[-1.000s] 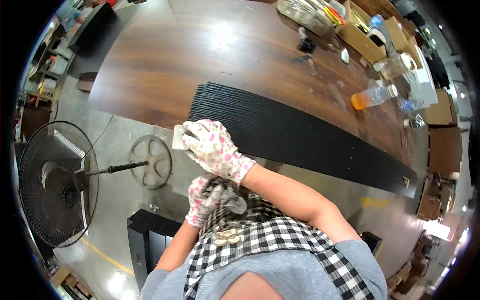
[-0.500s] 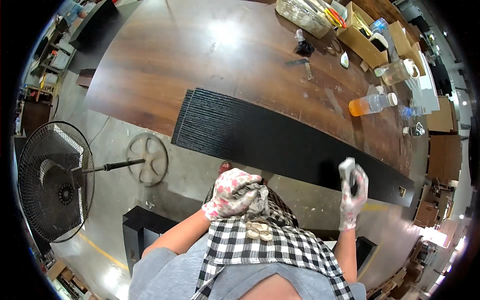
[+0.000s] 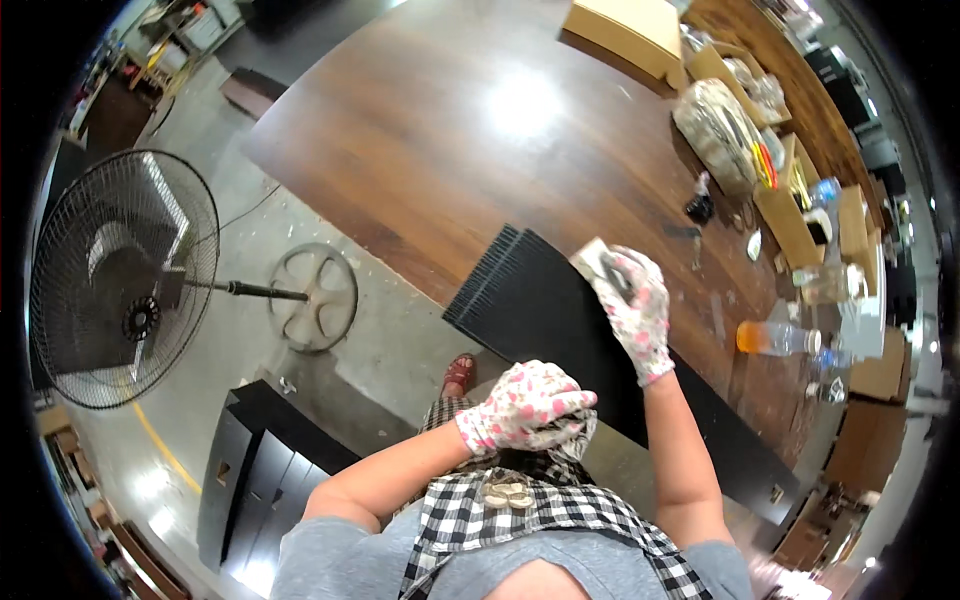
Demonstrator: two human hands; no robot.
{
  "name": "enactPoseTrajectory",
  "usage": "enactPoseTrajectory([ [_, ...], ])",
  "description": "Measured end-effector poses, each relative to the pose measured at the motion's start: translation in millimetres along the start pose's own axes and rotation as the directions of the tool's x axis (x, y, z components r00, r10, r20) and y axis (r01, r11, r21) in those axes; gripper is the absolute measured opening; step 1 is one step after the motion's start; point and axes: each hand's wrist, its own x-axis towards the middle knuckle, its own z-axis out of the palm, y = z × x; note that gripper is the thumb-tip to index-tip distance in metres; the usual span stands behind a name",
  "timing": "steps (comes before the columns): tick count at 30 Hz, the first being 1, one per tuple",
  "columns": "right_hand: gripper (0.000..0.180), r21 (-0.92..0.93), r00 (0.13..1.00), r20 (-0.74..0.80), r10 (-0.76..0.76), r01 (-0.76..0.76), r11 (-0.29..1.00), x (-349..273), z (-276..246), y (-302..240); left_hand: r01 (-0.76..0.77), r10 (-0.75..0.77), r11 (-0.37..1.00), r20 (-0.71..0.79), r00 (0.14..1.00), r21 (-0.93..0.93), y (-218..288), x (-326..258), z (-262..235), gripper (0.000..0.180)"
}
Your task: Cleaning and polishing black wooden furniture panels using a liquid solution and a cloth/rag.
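Note:
A long black board (image 3: 565, 320) with a ridged end lies slantwise on the brown table (image 3: 420, 170) and juts past its near edge; a second board's edge shows under it at the far left end. My right hand (image 3: 640, 310), in a white glove with pink spots, grips a pale rectangular block (image 3: 591, 258) above the board. Close to my body, my left hand (image 3: 528, 405), in a matching glove, is curled around a crumpled greyish cloth (image 3: 574, 432), just off the board's near edge.
On the left stands a black fan (image 3: 125, 280) with a round base (image 3: 312, 298). More black boards (image 3: 270, 480) are stacked low at the left. Along the table's right side are a cardboard box (image 3: 628, 38), a bottle of orange liquid (image 3: 775, 338) and a clear jug (image 3: 832, 283).
My right hand has moved left along the board with the block, toward the ridged end. My left hand stays near my body with the cloth. The view has turned and shifted.

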Motion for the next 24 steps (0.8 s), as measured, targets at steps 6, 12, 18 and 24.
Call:
enactPoseTrajectory([
  [6,0.035,0.28,0.828,0.23,-0.511,0.447,0.85,92.1,27.2,-33.3,0.028,-0.025,0.999,0.092,0.995,-0.033,-3.8,0.2,4.7,0.037],
  [12,0.029,0.565,0.413,0.445,-0.794,0.558,0.607,77.4,45.2,-93.2,-0.001,0.001,1.0,0.097,0.995,-0.004,-8.9,-4.7,7.5,0.041],
  [18,0.024,0.379,0.501,0.469,-0.727,0.629,0.679,118.5,31.4,-68.7,-0.019,0.021,1.0,0.107,0.994,-0.015,-10.4,-1.7,10.3,0.041],
  [24,0.022,0.522,0.335,0.55,-0.765,0.577,0.628,69.9,37.5,-103.8,-0.007,0.007,1.0,0.029,1.0,-0.024,-8.7,-7.5,13.2,0.039],
])
